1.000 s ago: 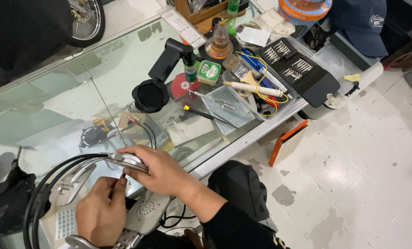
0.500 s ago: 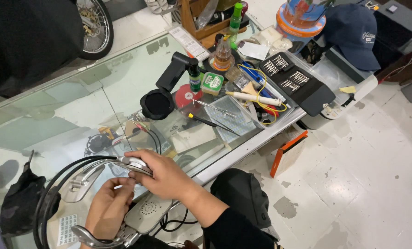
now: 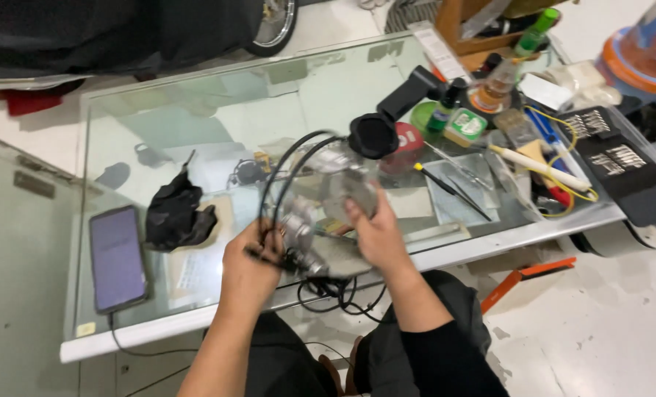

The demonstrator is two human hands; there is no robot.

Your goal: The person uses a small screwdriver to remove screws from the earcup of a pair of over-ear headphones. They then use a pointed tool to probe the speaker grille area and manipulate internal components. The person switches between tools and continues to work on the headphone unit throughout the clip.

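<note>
Both your hands are on the metal part [image 3: 320, 242], holding it up over the near edge of the glass table [image 3: 195, 125]. Your left hand [image 3: 251, 268] has its fingers clamped on the lower end, where the black cables [image 3: 287, 165] bunch; they loop upward over the glass. Your right hand [image 3: 372, 231] grips the upper side, fingers curled tight. A phone [image 3: 117, 257] lies left, a black cloth [image 3: 175, 213] beside it.

My right hand [image 3: 375, 231] covers part of the blurred metal assembly [image 3: 320, 220]; I can't make out its details. At upper right, the orange-rimmed container [image 3: 640, 51] is cut off by the frame edge.
</note>
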